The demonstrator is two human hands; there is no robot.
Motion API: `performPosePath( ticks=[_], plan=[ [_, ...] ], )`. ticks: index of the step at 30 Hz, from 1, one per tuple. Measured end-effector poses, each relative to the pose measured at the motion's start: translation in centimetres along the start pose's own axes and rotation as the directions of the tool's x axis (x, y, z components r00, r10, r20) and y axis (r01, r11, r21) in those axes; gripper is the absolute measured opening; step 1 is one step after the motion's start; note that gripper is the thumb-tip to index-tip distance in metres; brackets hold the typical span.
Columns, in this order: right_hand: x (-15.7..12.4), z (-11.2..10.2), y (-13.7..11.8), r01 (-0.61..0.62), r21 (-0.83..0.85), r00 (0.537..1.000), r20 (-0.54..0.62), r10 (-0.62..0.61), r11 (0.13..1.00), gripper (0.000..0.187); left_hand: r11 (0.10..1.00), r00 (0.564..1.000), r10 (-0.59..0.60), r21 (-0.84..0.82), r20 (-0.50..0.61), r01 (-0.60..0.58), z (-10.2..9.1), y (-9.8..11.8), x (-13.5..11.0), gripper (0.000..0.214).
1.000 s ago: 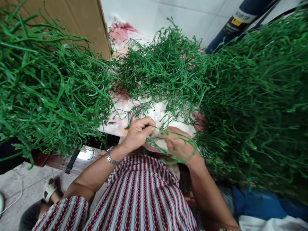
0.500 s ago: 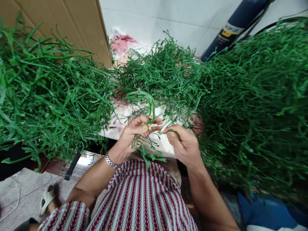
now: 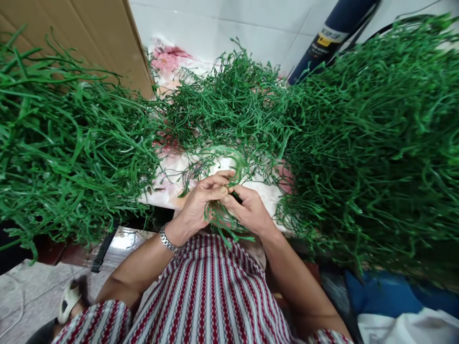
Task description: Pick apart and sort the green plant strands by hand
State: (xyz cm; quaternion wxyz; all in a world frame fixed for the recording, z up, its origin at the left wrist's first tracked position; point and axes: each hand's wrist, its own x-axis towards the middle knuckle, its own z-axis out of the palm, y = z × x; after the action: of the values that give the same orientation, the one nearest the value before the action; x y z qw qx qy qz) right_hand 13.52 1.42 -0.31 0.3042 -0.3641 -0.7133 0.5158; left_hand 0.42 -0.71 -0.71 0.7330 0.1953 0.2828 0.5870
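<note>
My left hand (image 3: 195, 205), with a metal watch on its wrist, is closed in a pinch on a bunch of green plastic-looking plant stems (image 3: 229, 231). The bunch's upper part curves above the fingers and is blurred; thinner branching ends hang below toward my lap. Against it, my right hand (image 3: 253, 210) is also closed, its fingertips meeting those of the left at the middle of the bunch. A bit of dark green stem (image 3: 235, 195) shows between the right thumb and forefinger. What lies inside both pinches is mostly hidden.
Large heaps of green stems lie to the left (image 3: 79, 157), at the back (image 3: 236, 95) and to the right (image 3: 376, 157). A stained white cloth (image 3: 167, 177) lies under them. Behind stand a cardboard sheet (image 3: 107, 43) and a dark blue cylinder (image 3: 328, 43).
My right hand has moved left and now touches the left fingertips; before, a gap lay between them. The held bunch has shifted slightly right, and the whole view has shifted a little.
</note>
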Motion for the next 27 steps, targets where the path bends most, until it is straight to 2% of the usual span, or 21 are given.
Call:
performPosePath(
  ticks=[3, 6, 9, 12, 15, 17, 19, 23, 27],
  plan=[
    [0.1, 0.3, 0.7, -0.094, 0.23, 0.994, -0.025, 0.103, 0.969, 0.025, 0.997, 1.0, 0.008, 0.073, 0.008, -0.009, 0.2, 0.0, 0.1, 0.006],
    [0.0, 0.3, 1.1, -0.13, 0.267, 0.988, -0.045, 0.147, 0.955, 0.02, 0.984, 0.999, 0.035, 0.175, 0.0, -0.034, 0.1, 0.3, -0.1, 0.015],
    [-0.3, 0.0, 1.1, -0.114, 0.105, 0.985, -0.119, 0.126, 0.988, 0.011, 0.949, 0.992, 0.124, 0.293, -0.009, -0.116, -0.4, 0.5, -0.5, 0.024],
    [-0.7, -0.1, 1.0, -0.076, -0.091, 0.982, -0.181, 0.058, 0.993, 0.005, 0.853, 0.977, 0.211, 0.485, 0.017, -0.192, -1.2, 0.4, -0.8, 0.015],
    [-1.1, 0.2, 1.0, -0.011, -0.248, 0.974, -0.223, -0.046, 0.969, 0.003, 0.677, 0.929, 0.353, 0.655, 0.112, -0.336, -1.8, 0.2, -0.9, 0.003],
    [-1.3, 0.3, 1.0, 0.048, -0.316, 0.965, -0.23, -0.125, 0.947, 0.006, 0.575, 0.884, 0.428, 0.698, 0.188, -0.427, -2.0, 0.0, -1.0, 0.004],
    [-1.4, 0.4, 1.0, 0.117, -0.345, 0.962, -0.193, -0.193, 0.931, 0.009, 0.515, 0.85, 0.469, 0.709, 0.238, -0.482, -1.9, -0.1, -1.1, 0.005],
    [-1.6, 0.2, 0.9, 0.25, -0.385, 0.931, -0.155, -0.33, 0.888, 0.008, 0.493, 0.825, 0.486, 0.689, 0.288, -0.531, -1.9, -0.3, -1.4, 0.005],
    [-1.7, -0.2, 0.5, 0.284, -0.476, 0.889, -0.193, -0.414, 0.832, 0.006, 0.473, 0.798, 0.477, 0.657, 0.369, -0.587, -2.6, 0.0, -1.3, 0.005]
  ],
)
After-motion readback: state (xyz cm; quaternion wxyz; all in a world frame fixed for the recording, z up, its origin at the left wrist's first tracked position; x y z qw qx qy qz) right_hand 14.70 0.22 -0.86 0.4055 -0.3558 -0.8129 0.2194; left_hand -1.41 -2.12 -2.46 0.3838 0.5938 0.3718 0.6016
